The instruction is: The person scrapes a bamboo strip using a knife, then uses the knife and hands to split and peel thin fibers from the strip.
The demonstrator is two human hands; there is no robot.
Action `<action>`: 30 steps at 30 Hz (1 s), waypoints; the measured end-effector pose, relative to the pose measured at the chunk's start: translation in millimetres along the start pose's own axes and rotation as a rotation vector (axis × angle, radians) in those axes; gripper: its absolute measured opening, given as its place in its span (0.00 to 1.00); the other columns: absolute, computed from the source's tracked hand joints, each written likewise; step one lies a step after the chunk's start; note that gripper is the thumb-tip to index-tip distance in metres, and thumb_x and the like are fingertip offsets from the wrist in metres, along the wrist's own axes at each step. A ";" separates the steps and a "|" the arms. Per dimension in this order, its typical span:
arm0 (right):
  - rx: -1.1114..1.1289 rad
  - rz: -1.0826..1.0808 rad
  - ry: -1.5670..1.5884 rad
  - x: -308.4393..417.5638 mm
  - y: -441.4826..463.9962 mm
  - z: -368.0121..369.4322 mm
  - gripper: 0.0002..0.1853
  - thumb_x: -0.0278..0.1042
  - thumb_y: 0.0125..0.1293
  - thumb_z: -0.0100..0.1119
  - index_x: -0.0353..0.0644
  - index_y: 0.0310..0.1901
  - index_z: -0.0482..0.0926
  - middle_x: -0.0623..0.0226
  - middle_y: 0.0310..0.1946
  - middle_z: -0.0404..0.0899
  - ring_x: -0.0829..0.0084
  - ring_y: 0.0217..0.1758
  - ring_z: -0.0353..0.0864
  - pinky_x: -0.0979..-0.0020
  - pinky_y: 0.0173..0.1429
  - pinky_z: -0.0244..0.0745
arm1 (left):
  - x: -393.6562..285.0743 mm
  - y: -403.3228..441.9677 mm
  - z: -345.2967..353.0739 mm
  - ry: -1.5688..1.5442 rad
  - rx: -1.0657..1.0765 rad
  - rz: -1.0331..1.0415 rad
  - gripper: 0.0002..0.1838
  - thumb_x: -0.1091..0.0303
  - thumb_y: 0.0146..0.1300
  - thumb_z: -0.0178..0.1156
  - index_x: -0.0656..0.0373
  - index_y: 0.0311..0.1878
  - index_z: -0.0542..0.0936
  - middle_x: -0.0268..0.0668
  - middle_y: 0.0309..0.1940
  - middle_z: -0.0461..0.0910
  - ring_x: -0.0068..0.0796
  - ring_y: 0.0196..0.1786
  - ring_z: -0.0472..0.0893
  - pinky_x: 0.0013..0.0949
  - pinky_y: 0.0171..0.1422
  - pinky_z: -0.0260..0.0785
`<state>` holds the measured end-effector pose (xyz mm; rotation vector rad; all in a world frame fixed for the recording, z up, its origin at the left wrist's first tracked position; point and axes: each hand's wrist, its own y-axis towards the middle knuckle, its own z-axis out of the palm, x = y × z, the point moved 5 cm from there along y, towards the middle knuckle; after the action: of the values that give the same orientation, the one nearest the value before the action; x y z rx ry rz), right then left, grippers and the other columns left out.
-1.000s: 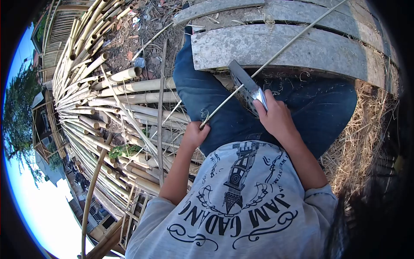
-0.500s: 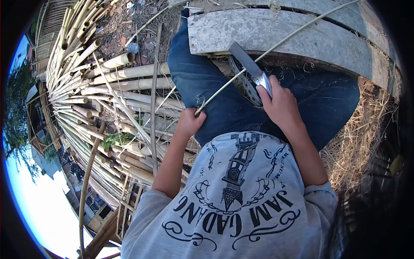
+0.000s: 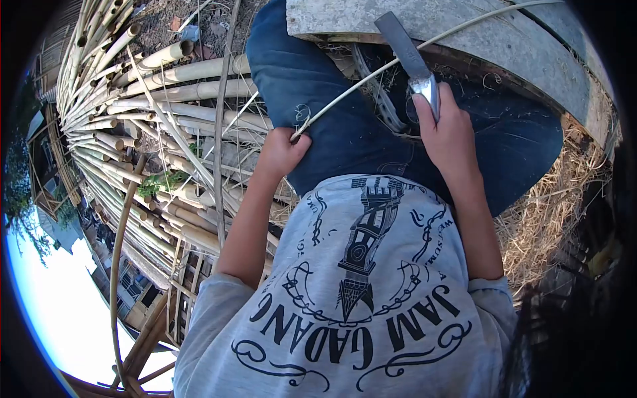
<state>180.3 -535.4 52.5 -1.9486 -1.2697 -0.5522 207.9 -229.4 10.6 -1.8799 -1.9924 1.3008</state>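
Observation:
My left hand (image 3: 284, 151) is closed around the near end of a thin bamboo strip (image 3: 355, 87), close to my left thigh. Small curled shavings (image 3: 302, 114) cling to the strip beside that hand. My right hand (image 3: 449, 132) grips the silver handle of a broad, square-ended knife (image 3: 406, 50). Its dark blade lies across the strip, hiding a short piece of it; whether the edge is cutting in cannot be seen. Past the blade, the strip curves over a grey wooden plank (image 3: 458, 23) toward the upper right.
Stacked bamboo poles (image 3: 192, 126) fan out on my left, with a long thin stick (image 3: 222, 119) across them. Straw-like shavings (image 3: 537, 232) heap on the ground at right. My jeans-clad legs (image 3: 298, 66) spread beneath the work, partly under the plank.
The knife has moved along the strip, farther from my left hand. The strip bows more. My left hand still holds its end, and the whole view has shifted slightly.

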 end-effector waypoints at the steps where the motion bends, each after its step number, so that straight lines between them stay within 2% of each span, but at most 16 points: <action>1: -0.056 0.002 0.004 -9.8 7.0 -17.2 0.16 0.45 0.72 0.53 0.38 0.42 0.69 0.43 0.24 0.80 0.40 0.32 0.82 0.49 0.32 0.75 | 0.6 2.3 0.8 -0.010 -0.009 0.013 0.19 0.60 0.56 0.59 0.73 0.26 0.79 0.50 0.14 0.74 0.36 0.19 0.75 0.41 0.30 0.69; 3: -0.100 0.012 0.010 -16.5 10.2 -21.0 0.16 0.45 0.73 0.52 0.38 0.42 0.68 0.43 0.24 0.80 0.40 0.33 0.82 0.49 0.32 0.75 | -8.9 4.4 -1.7 0.012 0.002 -0.002 0.20 0.58 0.55 0.59 0.73 0.26 0.80 0.55 0.16 0.74 0.45 0.20 0.78 0.43 0.31 0.70; 5: -0.151 0.022 0.010 -11.9 7.5 -10.4 0.16 0.44 0.73 0.52 0.36 0.43 0.68 0.43 0.24 0.80 0.40 0.32 0.82 0.49 0.32 0.75 | -4.1 1.6 0.9 0.041 -0.003 0.000 0.20 0.58 0.55 0.60 0.72 0.26 0.80 0.56 0.17 0.75 0.48 0.21 0.79 0.44 0.32 0.71; 6: -0.139 0.039 -0.007 -6.4 4.9 -7.0 0.17 0.44 0.73 0.52 0.36 0.43 0.67 0.43 0.24 0.80 0.40 0.32 0.82 0.49 0.33 0.76 | -5.5 3.8 0.4 0.071 -0.019 0.019 0.21 0.58 0.55 0.60 0.72 0.27 0.80 0.57 0.18 0.75 0.50 0.22 0.80 0.45 0.33 0.71; 7: -0.026 -0.008 -0.062 3.7 0.3 8.4 0.17 0.45 0.73 0.52 0.36 0.43 0.67 0.44 0.24 0.80 0.41 0.32 0.82 0.49 0.34 0.77 | -5.7 2.9 1.3 0.067 -0.008 -0.001 0.20 0.58 0.55 0.60 0.72 0.28 0.80 0.58 0.19 0.76 0.53 0.25 0.81 0.46 0.35 0.72; 10: 0.279 -0.115 -0.148 35.6 -17.8 48.5 0.18 0.47 0.72 0.51 0.36 0.42 0.68 0.44 0.24 0.81 0.41 0.31 0.82 0.48 0.35 0.78 | -10.1 2.6 -0.9 0.057 -0.029 0.013 0.20 0.58 0.55 0.60 0.72 0.29 0.81 0.58 0.20 0.77 0.53 0.27 0.82 0.46 0.36 0.73; 14: 0.189 -0.074 -0.124 22.0 -10.8 31.3 0.17 0.46 0.72 0.52 0.38 0.42 0.69 0.44 0.26 0.81 0.42 0.32 0.83 0.48 0.35 0.77 | -7.9 -1.0 -1.9 0.042 0.013 -0.016 0.20 0.58 0.55 0.60 0.72 0.29 0.81 0.58 0.22 0.78 0.54 0.29 0.82 0.46 0.37 0.73; 16: 0.055 0.022 0.095 1.6 1.0 5.3 0.17 0.46 0.72 0.52 0.37 0.42 0.69 0.45 0.28 0.82 0.40 0.34 0.82 0.49 0.35 0.76 | -11.1 -2.4 -3.9 0.029 -0.028 0.022 0.20 0.58 0.54 0.60 0.72 0.30 0.81 0.58 0.22 0.78 0.53 0.29 0.83 0.46 0.38 0.73; 18: -0.018 0.029 0.016 -5.2 4.1 -0.4 0.17 0.47 0.71 0.53 0.37 0.42 0.69 0.44 0.27 0.82 0.41 0.34 0.82 0.49 0.35 0.76 | -9.6 1.5 -1.2 0.023 -0.031 0.023 0.20 0.58 0.54 0.60 0.71 0.31 0.81 0.58 0.23 0.79 0.53 0.29 0.83 0.45 0.38 0.73; 20: 0.104 -0.064 -0.096 12.6 -13.3 26.8 0.17 0.47 0.71 0.53 0.37 0.43 0.69 0.44 0.26 0.81 0.42 0.32 0.83 0.48 0.35 0.77 | -8.0 6.2 -0.6 0.042 0.001 0.012 0.19 0.58 0.54 0.60 0.70 0.32 0.82 0.58 0.24 0.79 0.53 0.30 0.83 0.45 0.38 0.73; 21: 0.295 -0.137 -0.210 26.3 -26.2 48.7 0.18 0.47 0.71 0.53 0.37 0.44 0.69 0.43 0.25 0.81 0.41 0.31 0.82 0.47 0.35 0.78 | -14.8 3.9 -4.1 0.054 0.031 -0.005 0.19 0.58 0.54 0.60 0.70 0.31 0.82 0.57 0.23 0.79 0.52 0.29 0.82 0.45 0.38 0.73; 22: 0.313 -0.133 -0.200 36.3 -27.0 48.8 0.18 0.47 0.71 0.53 0.37 0.44 0.70 0.43 0.25 0.81 0.41 0.32 0.82 0.47 0.38 0.78 | -15.7 2.9 -5.3 0.054 0.021 0.009 0.19 0.58 0.54 0.60 0.70 0.31 0.82 0.57 0.23 0.79 0.52 0.29 0.82 0.45 0.38 0.73; 25: 0.343 -0.107 -0.120 29.5 -18.4 47.4 0.18 0.48 0.71 0.53 0.38 0.43 0.71 0.44 0.26 0.81 0.42 0.33 0.83 0.48 0.38 0.78 | -3.6 3.2 -3.2 -0.047 -0.055 0.082 0.21 0.57 0.54 0.60 0.72 0.32 0.82 0.57 0.22 0.78 0.51 0.28 0.82 0.44 0.38 0.73; 28: 0.137 -0.044 0.034 5.9 -9.8 29.3 0.19 0.49 0.72 0.52 0.37 0.40 0.72 0.45 0.26 0.81 0.42 0.34 0.83 0.49 0.37 0.76 | -2.9 4.3 -0.9 -0.028 0.000 0.025 0.21 0.57 0.54 0.60 0.72 0.32 0.82 0.58 0.23 0.79 0.51 0.29 0.83 0.44 0.38 0.73; 30: 0.105 0.002 0.118 4.6 -8.4 21.9 0.18 0.48 0.72 0.51 0.37 0.41 0.72 0.46 0.27 0.82 0.43 0.34 0.83 0.49 0.37 0.76 | -3.7 5.7 1.2 -0.023 0.011 0.006 0.21 0.57 0.54 0.60 0.72 0.32 0.82 0.58 0.23 0.79 0.51 0.29 0.83 0.44 0.39 0.74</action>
<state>173.8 -513.8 44.6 -1.8038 -1.1987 -0.5788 212.4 -234.0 8.0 -1.8759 -1.9875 1.3379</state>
